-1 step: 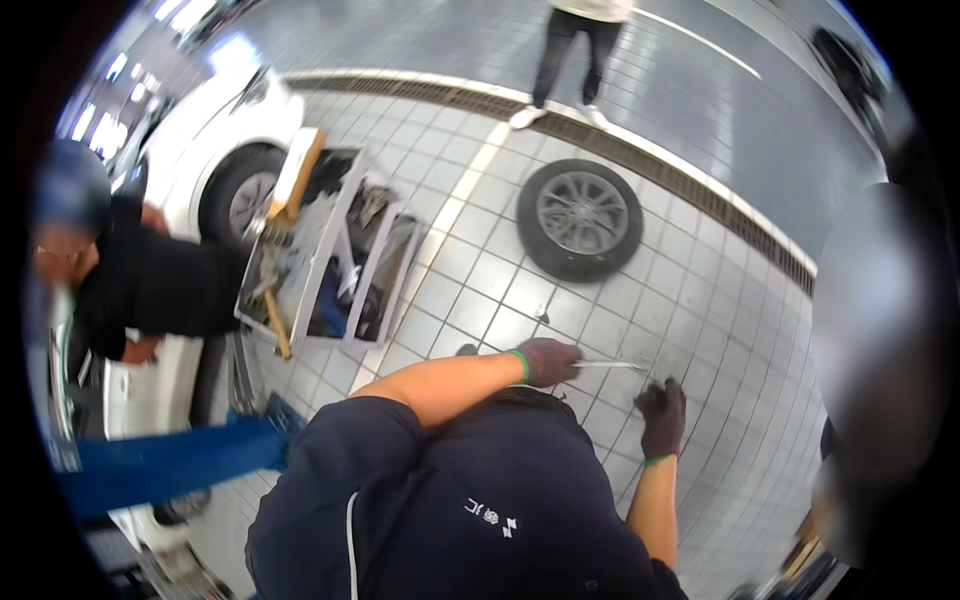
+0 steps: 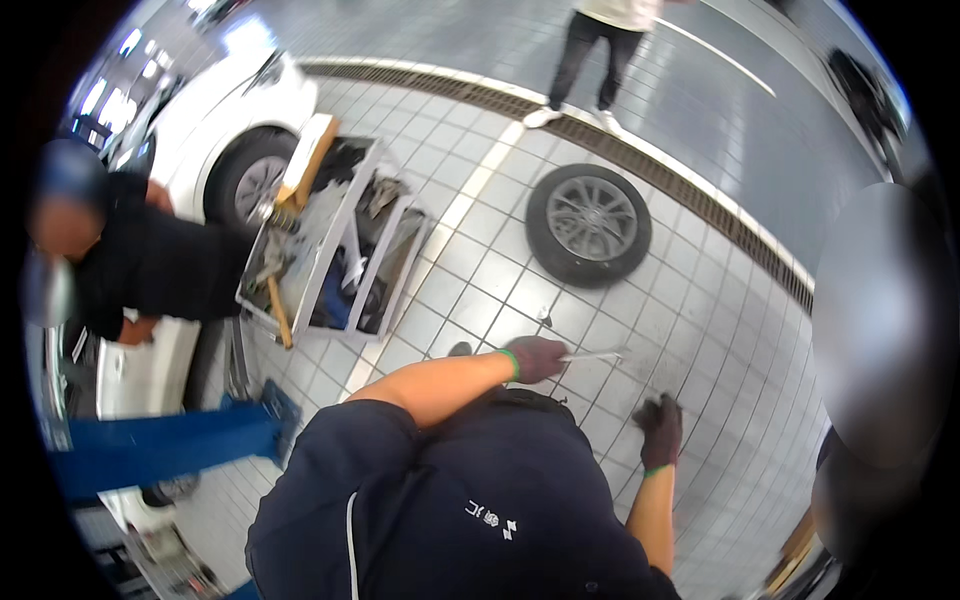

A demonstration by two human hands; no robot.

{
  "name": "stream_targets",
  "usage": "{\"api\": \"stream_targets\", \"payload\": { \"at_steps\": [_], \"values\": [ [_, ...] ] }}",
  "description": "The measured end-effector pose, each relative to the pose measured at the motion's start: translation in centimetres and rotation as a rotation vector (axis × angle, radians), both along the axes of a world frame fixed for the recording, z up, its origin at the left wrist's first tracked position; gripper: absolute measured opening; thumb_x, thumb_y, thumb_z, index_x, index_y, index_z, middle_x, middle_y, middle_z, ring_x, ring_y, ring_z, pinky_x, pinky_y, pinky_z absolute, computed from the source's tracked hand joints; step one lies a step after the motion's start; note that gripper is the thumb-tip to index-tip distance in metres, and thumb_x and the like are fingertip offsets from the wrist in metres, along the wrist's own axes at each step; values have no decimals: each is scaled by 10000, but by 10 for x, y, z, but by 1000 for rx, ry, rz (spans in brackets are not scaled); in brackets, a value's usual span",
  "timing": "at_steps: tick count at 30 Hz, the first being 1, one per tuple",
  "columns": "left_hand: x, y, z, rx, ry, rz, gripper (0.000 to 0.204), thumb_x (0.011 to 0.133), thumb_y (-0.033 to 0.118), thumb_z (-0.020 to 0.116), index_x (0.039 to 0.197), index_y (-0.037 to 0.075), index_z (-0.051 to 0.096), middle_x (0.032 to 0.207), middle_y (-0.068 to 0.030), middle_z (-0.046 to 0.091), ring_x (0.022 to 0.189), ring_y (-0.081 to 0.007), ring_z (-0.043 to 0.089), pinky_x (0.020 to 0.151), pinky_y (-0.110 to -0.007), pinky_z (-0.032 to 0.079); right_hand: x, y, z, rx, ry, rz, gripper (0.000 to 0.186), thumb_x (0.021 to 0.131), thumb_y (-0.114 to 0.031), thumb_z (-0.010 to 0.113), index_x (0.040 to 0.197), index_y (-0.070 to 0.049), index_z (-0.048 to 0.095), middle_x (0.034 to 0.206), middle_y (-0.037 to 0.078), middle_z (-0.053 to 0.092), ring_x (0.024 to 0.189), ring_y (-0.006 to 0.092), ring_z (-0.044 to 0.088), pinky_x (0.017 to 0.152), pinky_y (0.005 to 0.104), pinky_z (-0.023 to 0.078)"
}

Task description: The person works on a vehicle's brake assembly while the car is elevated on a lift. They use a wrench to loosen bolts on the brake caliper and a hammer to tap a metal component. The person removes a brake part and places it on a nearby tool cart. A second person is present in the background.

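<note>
The gloved left hand point(image 2: 536, 358) grips a thin, straight silvery metal tool point(image 2: 594, 355); the gloved right hand point(image 2: 660, 428) hangs loosely curled, empty, above the tiled floor point(image 2: 700, 330)

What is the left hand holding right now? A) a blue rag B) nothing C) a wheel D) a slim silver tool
D: the gloved left hand is closed on a slim silver tool that sticks out to the right over the tiled floor; the wheel lies apart.
</note>
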State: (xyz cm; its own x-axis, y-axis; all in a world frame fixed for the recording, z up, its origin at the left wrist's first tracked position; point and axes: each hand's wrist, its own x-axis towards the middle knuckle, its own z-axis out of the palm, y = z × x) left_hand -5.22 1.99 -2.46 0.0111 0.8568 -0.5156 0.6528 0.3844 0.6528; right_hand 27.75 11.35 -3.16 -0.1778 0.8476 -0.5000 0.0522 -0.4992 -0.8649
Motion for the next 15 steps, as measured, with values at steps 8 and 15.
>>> {"api": "stream_targets", "payload": {
  "at_steps": [8, 15],
  "values": [
    [-250, -233, -102, 46, 295, 1088, 476, 935, 424, 643, 1267, 83, 647, 1078, -250, 719, 1024, -433, 685, 904, -495, 533, 22, -38, -72, -432, -603, 129, 303, 999, -288, 602, 1214, -75, 581, 774, 88, 607, 548, 203, 558, 504, 372, 506],
    [-438, -358, -85, -66, 423, 1331, 517, 957, 406, 628, 1373, 101, 610, 1241, -281, 682, 1176, -458, 644, 1012, -510, 503, -107, -66, -78, -398, -686, 273, 234, 1009, -301, 593, 1105, -90, 561, 743, 98, 616, 551, 226, 576, 517, 403, 518]
  ]
}}
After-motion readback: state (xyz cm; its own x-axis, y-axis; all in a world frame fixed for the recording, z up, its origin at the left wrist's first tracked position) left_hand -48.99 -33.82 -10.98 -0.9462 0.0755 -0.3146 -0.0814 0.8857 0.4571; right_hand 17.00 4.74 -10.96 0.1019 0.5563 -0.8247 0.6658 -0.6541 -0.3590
